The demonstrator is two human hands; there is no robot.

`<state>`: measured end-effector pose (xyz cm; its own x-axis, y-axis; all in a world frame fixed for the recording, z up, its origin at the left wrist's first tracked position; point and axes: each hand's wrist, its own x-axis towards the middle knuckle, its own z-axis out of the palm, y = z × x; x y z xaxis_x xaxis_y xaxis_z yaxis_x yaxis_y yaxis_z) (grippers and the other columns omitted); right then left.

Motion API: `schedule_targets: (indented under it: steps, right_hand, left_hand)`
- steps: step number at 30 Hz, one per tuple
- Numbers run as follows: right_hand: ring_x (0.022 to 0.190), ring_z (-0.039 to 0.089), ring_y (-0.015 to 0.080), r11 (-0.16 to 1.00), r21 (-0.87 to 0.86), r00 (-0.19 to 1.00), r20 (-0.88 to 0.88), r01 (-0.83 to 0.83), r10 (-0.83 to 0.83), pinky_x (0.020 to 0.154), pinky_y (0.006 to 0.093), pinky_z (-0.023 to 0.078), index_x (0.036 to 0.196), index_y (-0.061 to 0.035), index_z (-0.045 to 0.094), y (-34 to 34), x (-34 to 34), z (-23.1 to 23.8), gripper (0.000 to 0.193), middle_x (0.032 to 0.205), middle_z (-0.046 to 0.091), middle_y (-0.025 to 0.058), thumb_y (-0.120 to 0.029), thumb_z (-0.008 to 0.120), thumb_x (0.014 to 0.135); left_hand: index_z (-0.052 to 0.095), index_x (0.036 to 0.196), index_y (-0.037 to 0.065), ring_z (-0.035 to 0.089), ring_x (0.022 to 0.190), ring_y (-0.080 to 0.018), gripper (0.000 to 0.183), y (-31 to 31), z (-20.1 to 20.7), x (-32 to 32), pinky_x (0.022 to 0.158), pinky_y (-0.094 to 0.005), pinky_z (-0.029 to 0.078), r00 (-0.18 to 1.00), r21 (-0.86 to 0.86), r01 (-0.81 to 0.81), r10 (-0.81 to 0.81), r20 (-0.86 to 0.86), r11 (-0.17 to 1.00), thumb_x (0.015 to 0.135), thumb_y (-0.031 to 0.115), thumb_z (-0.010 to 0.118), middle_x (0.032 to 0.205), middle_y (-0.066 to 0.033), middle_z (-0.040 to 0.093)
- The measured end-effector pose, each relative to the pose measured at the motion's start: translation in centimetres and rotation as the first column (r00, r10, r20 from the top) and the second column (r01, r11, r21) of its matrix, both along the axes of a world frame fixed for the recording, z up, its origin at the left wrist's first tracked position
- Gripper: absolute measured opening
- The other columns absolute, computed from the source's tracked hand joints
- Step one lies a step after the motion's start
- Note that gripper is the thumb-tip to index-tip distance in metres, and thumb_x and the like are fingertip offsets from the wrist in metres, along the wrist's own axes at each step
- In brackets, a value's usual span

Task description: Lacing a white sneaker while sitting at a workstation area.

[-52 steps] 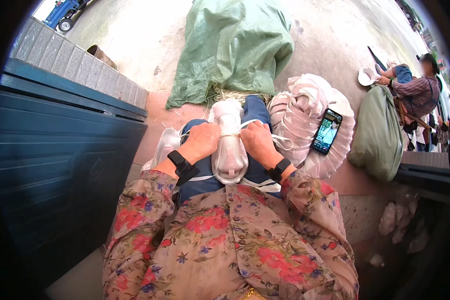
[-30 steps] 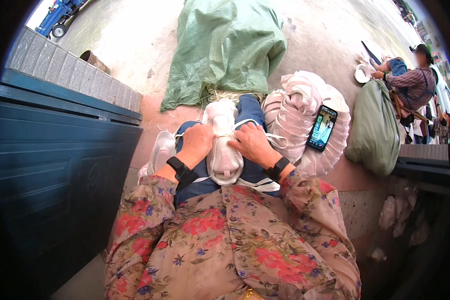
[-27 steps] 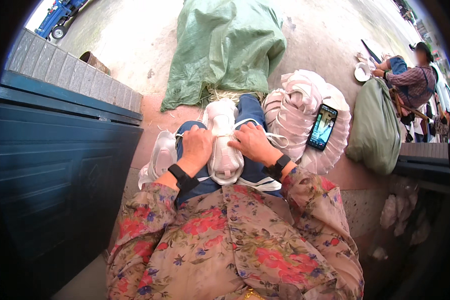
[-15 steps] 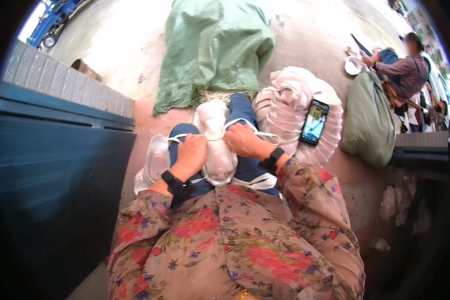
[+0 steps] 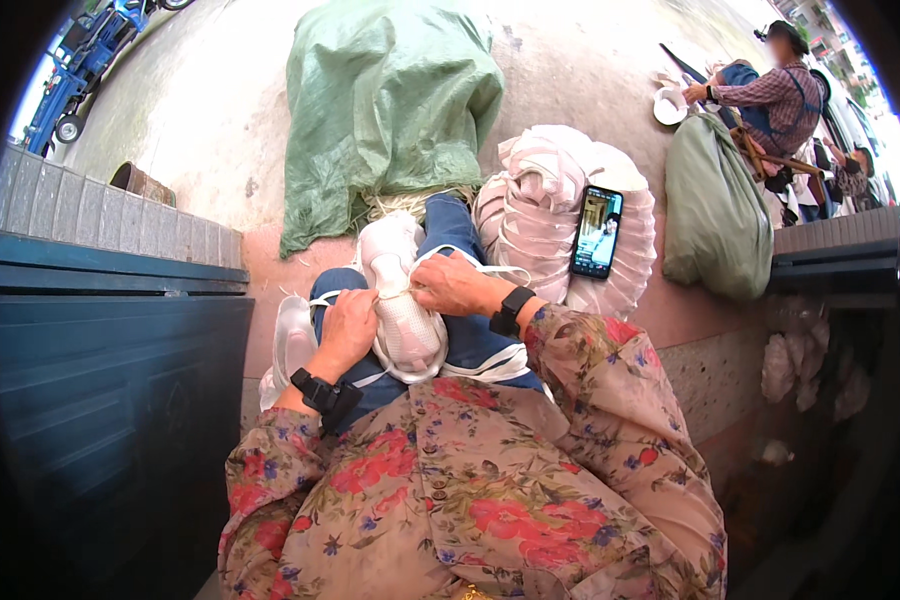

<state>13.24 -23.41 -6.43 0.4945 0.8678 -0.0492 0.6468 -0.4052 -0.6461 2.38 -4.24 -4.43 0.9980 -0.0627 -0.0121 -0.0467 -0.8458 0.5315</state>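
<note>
On my lap lies a white, shoe-shaped piece [image 5: 410, 335] with a mesh surface, its rounded end toward me. A thin pale cord [image 5: 394, 293] crosses its narrow middle. My left hand [image 5: 350, 325] is closed at the left end of that cord, fingertips pinched against the piece. From the other side my right hand [image 5: 452, 284] pinches the cord's right end. White straps [image 5: 500, 365] loop around my blue-clad knees. Beside my left leg rests another white shoe-shaped piece [image 5: 293, 340].
A ring of nested white pieces [image 5: 530, 200] stands right of my knees, a lit phone [image 5: 598, 232] on it. Green woven sacking [image 5: 390, 110] lies ahead. A full green sack [image 5: 715, 205] and a seated person [image 5: 770, 100] are at right. Blue panels [image 5: 120, 400] border my left.
The whole view has shifted, so things appear farther left. Both hands stay at the cord on the white piece, with little change in their hold.
</note>
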Motion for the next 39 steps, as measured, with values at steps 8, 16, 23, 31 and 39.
schedule_targets:
  steps: [8,16,23,31,39]
  right_hand:
    - [0.08,0.056,0.0263,0.977,0.206,0.994,0.08,0.052,-0.07,0.07,0.0352,0.04,0.085,-0.0048,0.056,-0.1,-1.9,-0.6,0.013,0.081,0.057,0.0094,-0.012,0.05,0.076]
    - [0.071,0.056,0.0202,0.981,0.024,0.813,0.563,-0.194,0.147,0.065,0.0307,0.04,0.076,-0.0078,0.059,0.9,-2.4,1.6,0.01,0.071,0.057,0.0045,-0.013,0.053,0.07]
    - [0.076,0.053,0.016,0.953,-0.177,0.685,0.664,-0.244,0.299,0.064,0.0299,0.037,0.067,-0.0115,0.061,1.4,-1.9,2.2,0.009,0.076,0.057,0.0032,-0.017,0.054,0.069]
    - [0.074,0.057,0.031,0.981,0.101,0.981,0.119,-0.165,0.153,0.063,0.0373,0.047,0.082,-0.0015,0.05,4.6,-8.6,11.7,0.016,0.077,0.053,0.015,-0.007,0.052,0.067]
    - [0.068,0.058,0.0371,0.901,0.104,0.907,-0.058,0.42,-0.417,0.062,0.0445,0.046,0.076,-0.0017,0.056,4.9,-6.4,1.3,0.02,0.066,0.058,0.0193,-0.021,0.05,0.08]
  left_hand:
    - [0.06,0.092,0.001,0.054,0.086,-0.0304,0.019,-0.4,0.1,-0.1,0.075,-0.0394,0.043,0.997,-0.093,-0.07,0.071,0.014,0.993,0.076,0.007,0.051,0.089,-0.012,0.061]
    - [0.061,0.09,0.001,0.055,0.085,-0.0309,0.017,-0.3,-0.4,-0.3,0.074,-0.0395,0.044,0.995,-0.119,-0.085,0.091,0.046,0.989,0.076,0.007,0.051,0.088,-0.0135,0.061]
    - [0.06,0.09,0.002,0.055,0.082,-0.0324,0.018,-0.4,-1.0,-0.3,0.071,-0.0408,0.045,0.992,-0.09,-0.09,0.097,0.075,0.992,0.076,0.009,0.052,0.087,-0.0142,0.061]
    - [0.059,0.086,0.005,0.054,0.078,-0.0336,0.014,0.0,-1.3,-0.1,0.069,-0.0419,0.044,0.991,-0.115,-0.076,0.088,0.099,0.99,0.076,0.012,0.052,0.081,-0.014,0.059]
    - [0.059,0.087,0.0,0.054,0.082,-0.0341,0.017,-0.1,-1.3,-0.2,0.071,-0.0405,0.043,0.988,-0.119,-0.021,0.039,0.153,0.993,0.075,0.009,0.051,0.086,-0.0162,0.06]
